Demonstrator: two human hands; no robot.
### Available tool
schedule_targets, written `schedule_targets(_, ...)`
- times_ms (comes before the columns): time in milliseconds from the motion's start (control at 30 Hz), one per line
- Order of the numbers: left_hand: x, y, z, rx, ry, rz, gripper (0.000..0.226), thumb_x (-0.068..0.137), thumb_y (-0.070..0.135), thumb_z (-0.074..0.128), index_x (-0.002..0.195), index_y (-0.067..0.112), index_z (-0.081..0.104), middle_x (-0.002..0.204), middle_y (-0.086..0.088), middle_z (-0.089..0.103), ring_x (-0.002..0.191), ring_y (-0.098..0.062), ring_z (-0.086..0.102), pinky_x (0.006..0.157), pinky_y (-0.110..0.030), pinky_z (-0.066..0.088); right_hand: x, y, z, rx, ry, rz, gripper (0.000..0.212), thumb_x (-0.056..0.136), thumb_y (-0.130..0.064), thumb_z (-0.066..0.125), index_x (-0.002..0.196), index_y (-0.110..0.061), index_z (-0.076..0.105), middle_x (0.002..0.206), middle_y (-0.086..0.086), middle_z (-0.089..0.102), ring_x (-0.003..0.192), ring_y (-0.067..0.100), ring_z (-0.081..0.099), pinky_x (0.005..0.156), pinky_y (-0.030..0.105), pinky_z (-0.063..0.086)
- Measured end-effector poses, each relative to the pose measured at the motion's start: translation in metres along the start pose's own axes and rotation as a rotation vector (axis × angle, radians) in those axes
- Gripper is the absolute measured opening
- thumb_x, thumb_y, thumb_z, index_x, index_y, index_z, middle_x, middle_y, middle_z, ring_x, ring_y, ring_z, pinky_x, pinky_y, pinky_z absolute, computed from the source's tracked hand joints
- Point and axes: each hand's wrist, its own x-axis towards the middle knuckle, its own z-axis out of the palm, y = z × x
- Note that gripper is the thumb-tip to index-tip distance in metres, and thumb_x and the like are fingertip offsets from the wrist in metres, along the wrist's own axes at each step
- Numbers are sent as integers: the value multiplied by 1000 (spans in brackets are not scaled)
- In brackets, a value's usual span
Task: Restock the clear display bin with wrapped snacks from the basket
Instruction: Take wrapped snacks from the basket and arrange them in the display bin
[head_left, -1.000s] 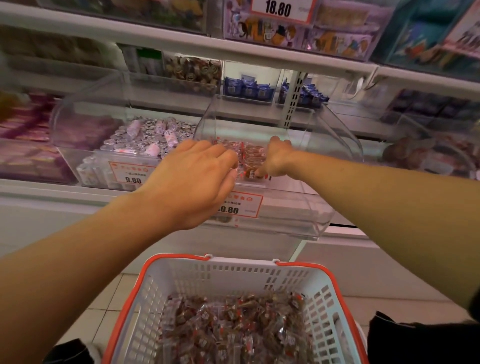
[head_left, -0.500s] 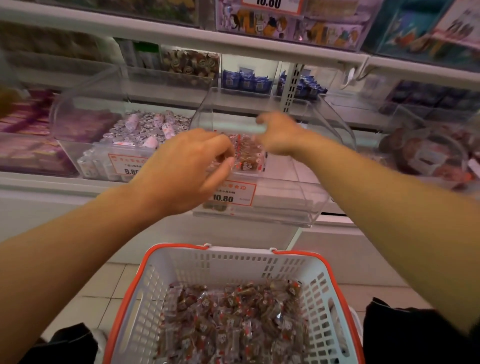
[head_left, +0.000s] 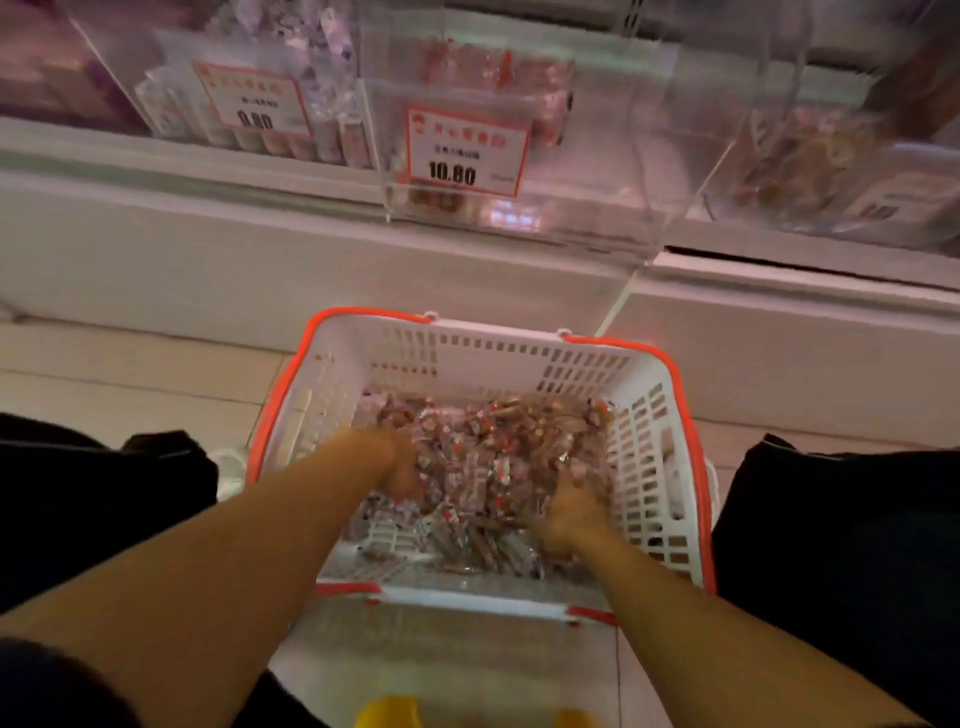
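Both hands are down in the white basket: left hand and right hand dig into the wrapped snacks, grip indistinct through blur; clear display bin above holds few

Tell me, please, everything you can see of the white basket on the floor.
The basket is white slotted plastic with an orange rim, rectangular, upright on the tiled floor below the clear display bin. A loose heap of wrapped snacks covers its bottom, well below the rim. Both hands are inside: the left hand and the right hand dig into the heap from either side.
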Motion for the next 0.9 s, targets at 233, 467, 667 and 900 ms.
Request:
schedule_targets(233, 65, 16, 104, -436, -18, -316, 64, 95, 49, 51, 141, 5, 45, 144, -17, 46, 129, -31, 48, 107, -38, 40, 32, 8, 18, 3, -244, 225, 120, 73, -41, 86, 154, 5, 10, 153, 20, 39, 134, 34, 46, 106, 37, 46)
schedule_targets(467, 105, 18, 109, -789, 36, -276, 53, 89, 45, 65, 121, 3, 64, 120, -15, 64, 111, -30, 59, 101, -40, 46, 44, -3, 50, -69, -60, 138, 51, 79, -29, 82, 119, -7, 59, 123, 15, 64, 100, 29, 63, 85, 35, 55)
schedule_targets(667, 126, 30, 118, -745, 54, -324, 64, 88, 24, 69, 141, 1, 42, 129, -14, 59, 114, -26, 59, 97, -34, 50, 48, -9, 39, -141, -79, 17, 17, 83, -18, 75, 78, -9, 62, 86, 10, 67, 78, 26, 67, 62, 32, 51)
schedule_targets(900, 115, 30, 112, -634, -12, -241, 99, 69, 30, 87, 145, 6, 28, 138, -13, 49, 123, -30, 50, 106, -38, 43, 38, -10, 19, 47, -242, -80, 27, 83, -18, 78, 79, -7, 55, 86, 16, 66, 84, 37, 71, 70, 48, 61)
